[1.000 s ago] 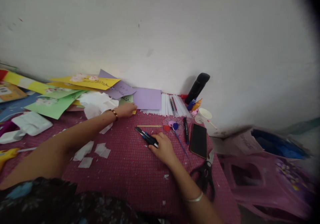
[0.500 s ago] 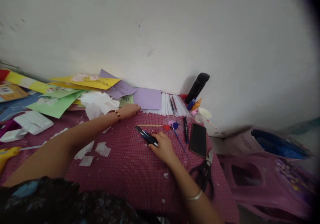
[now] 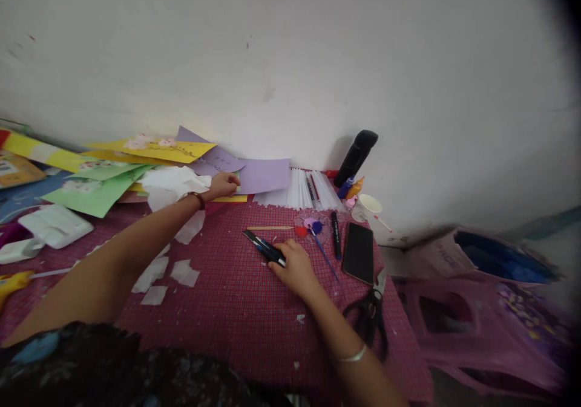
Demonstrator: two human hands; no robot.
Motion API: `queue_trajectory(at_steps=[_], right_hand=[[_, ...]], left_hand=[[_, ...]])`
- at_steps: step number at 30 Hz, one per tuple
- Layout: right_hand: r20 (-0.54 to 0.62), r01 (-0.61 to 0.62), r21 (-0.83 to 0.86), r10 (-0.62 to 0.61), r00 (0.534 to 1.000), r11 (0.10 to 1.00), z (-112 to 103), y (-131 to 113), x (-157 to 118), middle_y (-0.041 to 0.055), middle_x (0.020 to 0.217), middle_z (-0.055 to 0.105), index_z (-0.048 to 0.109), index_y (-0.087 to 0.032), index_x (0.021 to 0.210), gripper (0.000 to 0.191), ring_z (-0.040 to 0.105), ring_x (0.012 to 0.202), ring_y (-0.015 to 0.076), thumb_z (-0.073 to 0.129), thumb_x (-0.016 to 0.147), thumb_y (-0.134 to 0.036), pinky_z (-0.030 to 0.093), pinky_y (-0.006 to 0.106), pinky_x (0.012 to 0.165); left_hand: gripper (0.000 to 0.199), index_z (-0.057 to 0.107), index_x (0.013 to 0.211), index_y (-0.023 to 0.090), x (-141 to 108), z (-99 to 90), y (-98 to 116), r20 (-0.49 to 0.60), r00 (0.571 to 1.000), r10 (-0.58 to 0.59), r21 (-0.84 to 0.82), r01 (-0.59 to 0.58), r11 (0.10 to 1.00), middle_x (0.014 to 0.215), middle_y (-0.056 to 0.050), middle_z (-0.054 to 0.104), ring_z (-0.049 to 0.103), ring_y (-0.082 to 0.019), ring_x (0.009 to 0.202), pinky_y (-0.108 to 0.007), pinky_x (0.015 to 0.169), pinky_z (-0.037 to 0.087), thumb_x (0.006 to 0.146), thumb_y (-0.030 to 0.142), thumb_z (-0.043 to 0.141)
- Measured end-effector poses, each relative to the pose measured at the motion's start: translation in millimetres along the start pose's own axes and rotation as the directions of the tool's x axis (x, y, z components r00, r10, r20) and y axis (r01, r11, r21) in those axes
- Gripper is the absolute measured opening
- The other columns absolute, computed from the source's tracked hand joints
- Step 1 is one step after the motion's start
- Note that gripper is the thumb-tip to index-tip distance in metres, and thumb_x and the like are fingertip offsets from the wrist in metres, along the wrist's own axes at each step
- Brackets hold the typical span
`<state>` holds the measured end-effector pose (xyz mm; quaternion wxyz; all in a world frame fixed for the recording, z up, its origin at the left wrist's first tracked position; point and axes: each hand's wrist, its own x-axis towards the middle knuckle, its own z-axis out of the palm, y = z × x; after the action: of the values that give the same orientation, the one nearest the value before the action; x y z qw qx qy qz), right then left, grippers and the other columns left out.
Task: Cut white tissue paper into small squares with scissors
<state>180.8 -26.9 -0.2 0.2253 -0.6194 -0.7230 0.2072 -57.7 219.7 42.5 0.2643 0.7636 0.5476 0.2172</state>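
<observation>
My right hand (image 3: 297, 266) rests on the table with its fingers closed around the rear of a black utility knife (image 3: 264, 247). The knife lies low over the cloth, its front end pointing to the upper left. Further back, my left hand (image 3: 226, 185) is among the coloured cards, fingers curled together at the left edge of a plain purple card (image 3: 265, 175). Whatever those fingers pinch is hidden. A strip of yellow card (image 3: 231, 199) shows just below the hand, and crumpled white tissue (image 3: 175, 182) lies to its left.
Right of the knife lie a wooden stick (image 3: 270, 228), paint blobs (image 3: 314, 227), a paintbrush (image 3: 324, 251), a black marker (image 3: 336, 235), a dark phone (image 3: 358, 253) and scissors (image 3: 374, 310). White sticks (image 3: 297, 189) and a paper cup (image 3: 367, 206) stand behind. Tissue scraps (image 3: 185, 273) lie left.
My left hand has moved left along the cards, from the purple card's lower edge to its left side. The yellow strip now shows below it. My right hand keeps the knife in place.
</observation>
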Motion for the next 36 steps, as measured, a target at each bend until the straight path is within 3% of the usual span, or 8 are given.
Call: queue_trajectory(at_steps=[6, 12, 17, 21, 23, 27, 31, 36], right_hand=[[0.001, -0.013, 0.003, 0.013, 1.0, 1.0, -0.7, -0.6, 0.5, 0.0085, 0.106, 0.065, 0.069, -0.021, 0.119, 0.041, 0.06, 0.103, 0.025, 0.073, 0.081, -0.032, 0.045, 0.036, 0.094], [0.001, -0.006, 0.022, 0.006, 1.0, 1.0, -2.3, -0.9, 0.4, 0.0079, 0.104, 0.065, 0.07, -0.021, 0.119, 0.04, 0.061, 0.102, 0.0239, 0.073, 0.08, -0.031, 0.046, 0.035, 0.093], [0.007, -0.019, 0.012, 0.019, 1.0, 1.0, -3.2, -2.2, 0.7, 0.0068, 0.104, 0.066, 0.07, -0.022, 0.118, 0.039, 0.061, 0.1, 0.0231, 0.074, 0.08, -0.032, 0.046, 0.035, 0.092], [0.012, -0.022, -0.001, 0.022, 1.0, 1.0, -4.0, -3.1, 0.1, 0.0074, 0.104, 0.065, 0.07, -0.021, 0.119, 0.04, 0.061, 0.101, 0.0239, 0.073, 0.08, -0.033, 0.046, 0.036, 0.092], [0.012, -0.019, 0.004, 0.019, 1.0, 1.0, -4.0, -3.2, 0.0, 0.0078, 0.104, 0.065, 0.07, -0.02, 0.119, 0.041, 0.061, 0.101, 0.0242, 0.073, 0.081, -0.033, 0.046, 0.036, 0.092], [0.009, -0.014, 0.023, 0.014, 1.0, 1.0, -3.5, -3.2, 0.6, 0.0082, 0.105, 0.065, 0.07, -0.02, 0.118, 0.04, 0.06, 0.101, 0.0234, 0.073, 0.08, -0.033, 0.046, 0.035, 0.093], [0.012, -0.021, 0.003, 0.021, 1.0, 1.0, -3.8, -3.5, 0.6, 0.0081, 0.105, 0.065, 0.07, -0.02, 0.118, 0.04, 0.06, 0.102, 0.0241, 0.074, 0.08, -0.033, 0.046, 0.035, 0.092], [0.017, -0.019, 0.002, 0.019, 1.0, 1.0, -4.9, -4.3, -0.4, 0.0075, 0.106, 0.065, 0.069, -0.022, 0.119, 0.04, 0.061, 0.1, 0.0237, 0.072, 0.081, -0.033, 0.046, 0.035, 0.091]], left_hand=[[0.023, 0.071, 0.086, 0.013, 11.9, 25.9, 17.6, -0.002, 0.984, 0.177, 0.177, -0.174, 0.969, 0.087, -0.011, 0.073, 0.066, -0.021, 0.08, -0.031, 0.077, 0.049, 0.075, 0.026, 0.055], [0.037, 0.071, 0.11, 0.014, 27.5, 74.5, 60.1, 0.121, 0.93, 0.346, 0.3, -0.366, 0.881, 0.116, -0.013, 0.07, 0.061, -0.026, 0.112, -0.035, 0.102, 0.044, 0.076, 0.025, 0.061], [0.047, 0.067, 0.12, 0.016, 34.3, 100.0, 81.3, 0.149, 0.919, 0.365, 0.378, -0.394, 0.837, 0.126, -0.013, 0.064, 0.058, -0.027, 0.117, -0.036, 0.1, 0.045, 0.073, 0.014, 0.06], [0.034, 0.069, 0.113, 0.011, 44.7, 100.1, 75.8, 0.11, 0.948, 0.3, 0.428, -0.318, 0.846, 0.113, -0.016, 0.068, 0.064, -0.026, 0.105, -0.035, 0.093, 0.047, 0.084, 0.016, 0.051], [0.032, 0.069, 0.111, 0.01, 49.1, 96.3, 68.9, 0.104, 0.954, 0.281, 0.437, -0.298, 0.849, 0.11, -0.016, 0.069, 0.065, -0.026, 0.101, -0.034, 0.091, 0.047, 0.087, 0.025, 0.055], [0.049, 0.068, 0.115, 0.01, 48.2, 93.4, 60.5, 0.143, 0.937, 0.318, 0.421, -0.349, 0.837, 0.115, -0.016, 0.067, 0.061, -0.028, 0.107, -0.034, 0.096, 0.045, 0.081, 0.045, 0.068], [0.036, 0.069, 0.106, 0.012, 42.3, 100.6, 62.8, 0.117, 0.936, 0.333, 0.393, -0.352, 0.85, 0.114, -0.016, 0.066, 0.058, -0.028, 0.11, -0.035, 0.098, 0.042, 0.086, 0.042, 0.064], [0.029, 0.068, 0.094, 0.012, 50.2, 98.8, 58.7, 0.011, 0.973, 0.232, 0.283, -0.225, 0.932, 0.097, -0.012, 0.068, 0.061, -0.024, 0.096, -0.032, 0.082, 0.045, 0.096, 0.034, 0.049]])
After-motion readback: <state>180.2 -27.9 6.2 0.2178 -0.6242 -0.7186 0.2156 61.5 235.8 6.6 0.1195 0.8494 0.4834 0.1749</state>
